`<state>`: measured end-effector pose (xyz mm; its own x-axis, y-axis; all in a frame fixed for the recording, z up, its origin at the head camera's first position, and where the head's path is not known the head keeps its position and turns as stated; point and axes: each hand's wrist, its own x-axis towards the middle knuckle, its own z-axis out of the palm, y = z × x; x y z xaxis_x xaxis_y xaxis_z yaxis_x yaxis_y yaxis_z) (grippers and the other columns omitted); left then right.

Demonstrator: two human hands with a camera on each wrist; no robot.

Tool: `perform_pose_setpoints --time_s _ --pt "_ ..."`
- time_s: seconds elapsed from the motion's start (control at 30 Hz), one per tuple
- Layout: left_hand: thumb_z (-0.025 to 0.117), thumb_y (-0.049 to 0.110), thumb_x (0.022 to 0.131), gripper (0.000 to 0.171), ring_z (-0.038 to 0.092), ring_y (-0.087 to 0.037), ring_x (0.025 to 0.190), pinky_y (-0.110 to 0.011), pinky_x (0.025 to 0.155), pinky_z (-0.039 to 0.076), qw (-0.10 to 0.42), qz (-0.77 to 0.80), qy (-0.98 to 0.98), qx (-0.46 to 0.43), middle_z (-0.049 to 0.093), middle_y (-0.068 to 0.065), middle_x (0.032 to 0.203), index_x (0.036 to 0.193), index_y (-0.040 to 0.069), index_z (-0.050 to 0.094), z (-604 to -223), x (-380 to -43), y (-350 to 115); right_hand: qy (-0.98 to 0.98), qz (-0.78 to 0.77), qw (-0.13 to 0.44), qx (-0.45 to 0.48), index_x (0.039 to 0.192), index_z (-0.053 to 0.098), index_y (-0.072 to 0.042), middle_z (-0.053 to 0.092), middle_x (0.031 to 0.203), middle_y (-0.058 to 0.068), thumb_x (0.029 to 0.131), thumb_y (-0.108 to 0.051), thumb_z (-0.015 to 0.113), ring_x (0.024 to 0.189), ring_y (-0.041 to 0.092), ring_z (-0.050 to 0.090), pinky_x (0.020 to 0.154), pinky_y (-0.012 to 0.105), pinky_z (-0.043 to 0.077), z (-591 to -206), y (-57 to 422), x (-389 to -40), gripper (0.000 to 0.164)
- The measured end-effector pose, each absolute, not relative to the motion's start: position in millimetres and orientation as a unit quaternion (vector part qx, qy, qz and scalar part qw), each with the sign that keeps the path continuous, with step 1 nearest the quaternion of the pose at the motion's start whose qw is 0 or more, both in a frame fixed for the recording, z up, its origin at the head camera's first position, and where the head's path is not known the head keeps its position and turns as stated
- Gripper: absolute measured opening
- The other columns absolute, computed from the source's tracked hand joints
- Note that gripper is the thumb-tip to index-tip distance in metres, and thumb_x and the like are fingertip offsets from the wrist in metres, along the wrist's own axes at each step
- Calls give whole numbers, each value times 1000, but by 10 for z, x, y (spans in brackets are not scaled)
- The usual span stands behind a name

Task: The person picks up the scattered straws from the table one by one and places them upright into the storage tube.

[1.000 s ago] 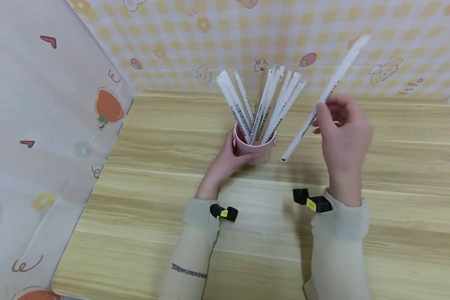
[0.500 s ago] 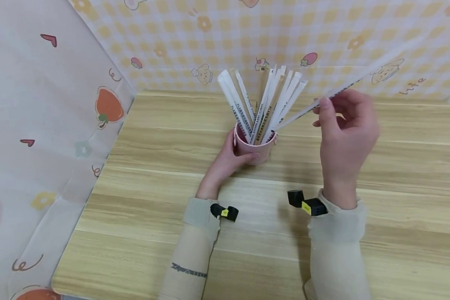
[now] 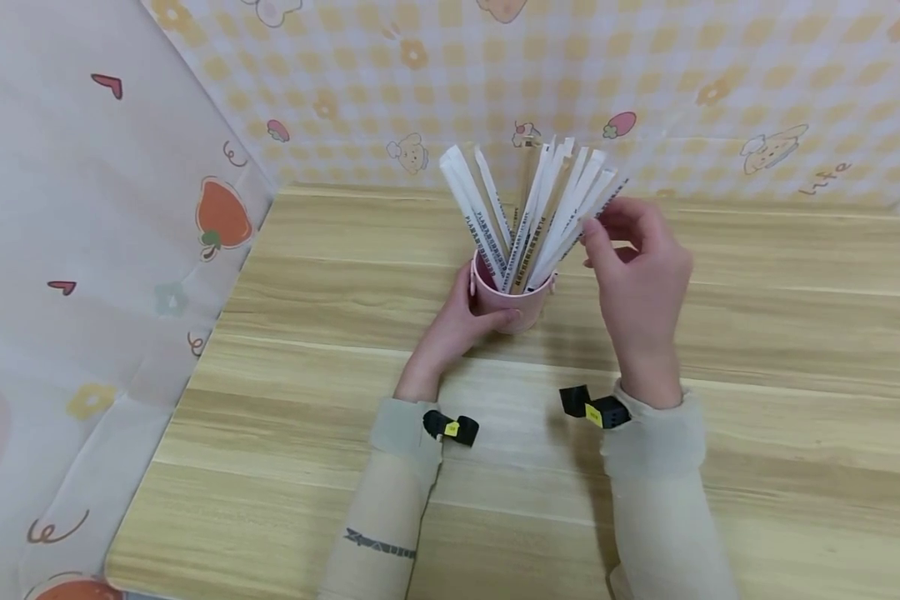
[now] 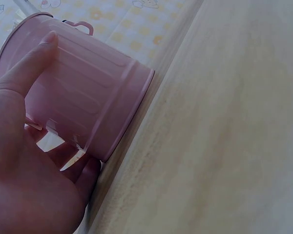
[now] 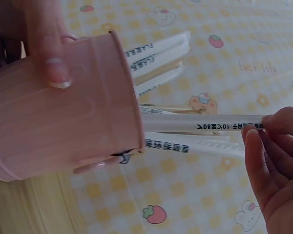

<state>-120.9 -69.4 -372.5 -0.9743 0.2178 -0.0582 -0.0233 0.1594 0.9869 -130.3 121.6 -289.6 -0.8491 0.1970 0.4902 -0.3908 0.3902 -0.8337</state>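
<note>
A small pink bucket (image 3: pixel 516 310) stands on the wooden table, filled with several paper-wrapped straws (image 3: pixel 461 187), white and brown, that fan out above its rim. My left hand (image 3: pixel 450 329) grips the bucket from its left side, the thumb across the front; the left wrist view shows the fingers curled round the bucket wall (image 4: pixel 88 83). Right of the bucket, my right hand (image 3: pixel 637 267) pinches a white wrapped straw (image 5: pixel 224 123) between thumb and fingertips. That straw slants, its lower end inside the bucket's mouth. Its upper end is faint against the backdrop in the head view.
The wood-grain table (image 3: pixel 285 433) spreads around the bucket. A yellow-checked backdrop (image 3: pixel 330 83) rises behind it, and a white patterned sheet (image 3: pixel 120 250) borders the left side. Small black cameras (image 3: pixel 603 411) sit on both wrists.
My right hand has moved left with the pinched straw, and the straw's lower end has gone from outside the bucket into its mouth. The left hand still grips the bucket in place.
</note>
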Motion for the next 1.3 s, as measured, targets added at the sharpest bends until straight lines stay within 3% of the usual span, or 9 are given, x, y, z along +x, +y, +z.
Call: perform_pose_setpoints --time_s 0.3,0.67,0.97,1.17,1.3 --pt "74 25 73 88 32 -9 122 -33 101 25 93 637 762 71 32 7 136 140 27 17 -3716 -1238 -645 -843 494 210 37 101 61 -5 63 90 1 85 -24 59 76 5 57 60 17 47 -3023 1194 -1391 26" --pt "74 26 73 90 31 -9 123 -33 101 25 102 630 767 66 32 6 137 141 26 15 -3735 -1232 -649 -890 439 122 7 97 64 -1 53 82 8 85 -24 57 74 20 46 62 28 36 -3257 1118 -1464 26" --pt "75 24 72 89 33 -8 122 -33 101 26 93 633 765 71 34 6 135 140 25 17 -3701 -1241 -655 -903 419 92 -1 101 63 -4 52 83 8 85 -25 57 76 20 45 62 29 35 -3293 1127 -1514 27" --pt "75 22 72 92 33 -10 122 -33 101 26 94 633 765 77 33 5 136 141 25 15 -3744 -1262 -668 -902 426 71 11 113 59 -7 56 94 7 87 -28 52 83 20 52 66 31 42 -3275 1243 -1526 34" --pt "78 23 67 101 24 -13 128 -37 104 20 111 618 774 81 24 5 142 142 28 11 -3838 -1298 -723 -912 405 63 21 120 54 -7 57 109 9 91 -32 46 94 23 54 74 38 44 -3327 1407 -1490 40"
